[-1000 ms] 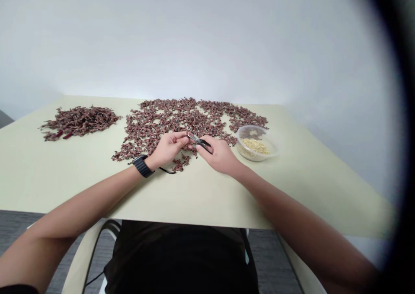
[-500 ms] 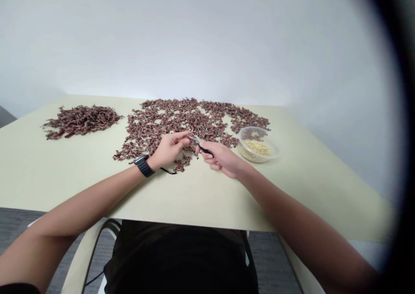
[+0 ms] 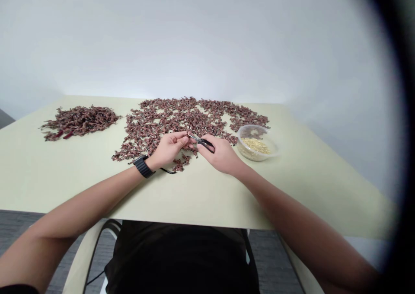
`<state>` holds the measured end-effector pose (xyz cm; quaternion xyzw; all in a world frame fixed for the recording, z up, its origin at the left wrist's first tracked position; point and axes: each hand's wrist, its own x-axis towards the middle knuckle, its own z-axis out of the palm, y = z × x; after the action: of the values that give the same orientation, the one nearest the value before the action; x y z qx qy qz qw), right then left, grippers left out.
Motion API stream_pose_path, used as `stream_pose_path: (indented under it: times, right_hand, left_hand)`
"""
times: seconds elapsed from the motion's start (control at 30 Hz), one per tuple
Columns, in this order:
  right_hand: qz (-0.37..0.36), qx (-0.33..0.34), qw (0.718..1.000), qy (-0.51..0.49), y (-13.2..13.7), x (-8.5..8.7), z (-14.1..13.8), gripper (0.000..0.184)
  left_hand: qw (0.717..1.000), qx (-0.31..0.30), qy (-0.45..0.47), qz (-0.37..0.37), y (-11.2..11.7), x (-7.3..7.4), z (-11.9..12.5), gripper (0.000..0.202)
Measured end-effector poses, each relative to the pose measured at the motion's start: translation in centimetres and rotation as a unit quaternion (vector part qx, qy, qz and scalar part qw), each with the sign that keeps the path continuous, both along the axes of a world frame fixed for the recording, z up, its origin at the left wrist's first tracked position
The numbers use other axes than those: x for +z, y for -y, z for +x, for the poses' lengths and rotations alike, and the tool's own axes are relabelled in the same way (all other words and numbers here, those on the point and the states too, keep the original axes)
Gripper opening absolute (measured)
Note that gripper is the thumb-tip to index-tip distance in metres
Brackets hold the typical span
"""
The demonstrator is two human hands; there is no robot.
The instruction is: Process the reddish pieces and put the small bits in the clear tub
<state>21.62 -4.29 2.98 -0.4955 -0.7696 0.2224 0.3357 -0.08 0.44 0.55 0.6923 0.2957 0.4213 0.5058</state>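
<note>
My left hand (image 3: 168,149) is pinched shut at the fingertips over the scattered reddish-brown dried sprigs (image 3: 168,121), and what it holds is too small to make out. My right hand (image 3: 220,155) grips small black-handled scissors (image 3: 202,142), with their metal blades reaching to my left fingertips. The blades are partly hidden by my fingers. A black band watch (image 3: 142,166) sits on my left wrist. A thin black cord (image 3: 168,170) lies on the table just below that hand.
A denser heap of long reddish-brown strips (image 3: 79,122) lies at the table's left. A clear plastic bowl (image 3: 256,142) holding pale yellow bits stands right of my hands. The pale table (image 3: 201,199) has its front edge against my dark shirt, with a chair below.
My right hand has moved up and left, closer to my left hand, and the scissors have turned slightly. My left hand has stayed nearly still.
</note>
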Motion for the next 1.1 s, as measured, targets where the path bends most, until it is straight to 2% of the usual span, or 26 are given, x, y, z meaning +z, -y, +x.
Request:
stream_pose_path:
  times: [0.3, 0.37, 0.43, 0.5, 0.53, 0.6, 0.67, 0.7, 0.73, 0.77, 0.8, 0.87, 0.93, 0.97, 1.03, 1.1]
  right_hand:
    - [-0.026, 0.028, 0.998, -0.043, -0.3, -0.2, 0.0, 0.026]
    - [-0.050, 0.042, 0.995, -0.075, -0.3, -0.2, -0.1, 0.028]
    - [-0.117, 0.057, 0.983, -0.128, -0.3, -0.1, -0.3, 0.029]
    - [-0.236, 0.077, 0.946, -0.209, -0.3, 0.1, -0.3, 0.030]
    - [-0.306, 0.092, 0.913, -0.254, -0.3, 0.2, -0.3, 0.031]
    - [-0.433, 0.133, 0.829, -0.330, -0.5, 0.4, -0.1, 0.033]
    - [-0.511, 0.168, 0.758, -0.369, -0.9, 0.6, 0.3, 0.036]
    - [-0.530, 0.175, 0.739, -0.378, -1.1, 0.6, 0.5, 0.036]
    - [-0.535, 0.175, 0.733, -0.381, -1.2, 0.6, 0.6, 0.037]
    - [-0.525, 0.167, 0.742, -0.382, -1.3, 0.5, 0.7, 0.038]
    - [-0.498, 0.154, 0.765, -0.377, -1.4, 0.4, 0.7, 0.038]
    - [-0.394, 0.108, 0.847, -0.341, -1.4, 0.1, 0.6, 0.036]
    - [-0.231, 0.046, 0.936, -0.261, -1.3, -0.3, 0.5, 0.033]
    - [-0.151, 0.016, 0.966, -0.211, -1.3, -0.5, 0.4, 0.032]
    - [-0.036, -0.024, 0.992, -0.116, -1.3, -0.7, 0.4, 0.029]
    - [0.019, -0.037, 0.998, -0.050, -1.3, -1.0, 0.5, 0.028]
  left_hand:
    - [1.000, 0.003, -0.020, 0.017, 0.0, 0.1, -0.1, 0.038]
    - [0.999, 0.008, -0.027, 0.033, 0.0, 0.1, -0.2, 0.038]
    - [0.998, 0.014, -0.037, 0.051, 0.0, 0.1, -0.2, 0.037]
    - [0.996, 0.025, -0.051, 0.071, 0.0, 0.2, -0.3, 0.038]
    - [0.994, 0.034, -0.062, 0.081, 0.0, 0.2, -0.3, 0.038]
    - [0.989, 0.061, -0.087, 0.107, 0.0, 0.3, -0.4, 0.037]
    - [0.980, 0.089, -0.117, 0.137, -0.1, 0.5, -0.5, 0.037]
    - [0.974, 0.100, -0.133, 0.151, -0.1, 0.7, -0.5, 0.036]
    - [0.969, 0.108, -0.151, 0.164, -0.2, 1.0, -0.6, 0.037]
    - [0.963, 0.113, -0.169, 0.175, -0.4, 1.2, -0.6, 0.037]
    - [0.959, 0.114, -0.187, 0.181, -0.5, 1.5, -0.6, 0.037]
    - [0.958, 0.101, -0.205, 0.171, -0.9, 1.9, -0.4, 0.036]
    - [0.975, 0.073, -0.173, 0.119, -1.3, 1.9, 0.0, 0.036]
    - [0.986, 0.052, -0.138, 0.077, -1.5, 1.8, 0.2, 0.038]
    - [0.998, 0.028, -0.058, 0.004, -1.7, 1.1, 0.7, 0.040]
    - [0.999, 0.024, -0.021, -0.031, -1.6, 0.3, 0.9, 0.040]
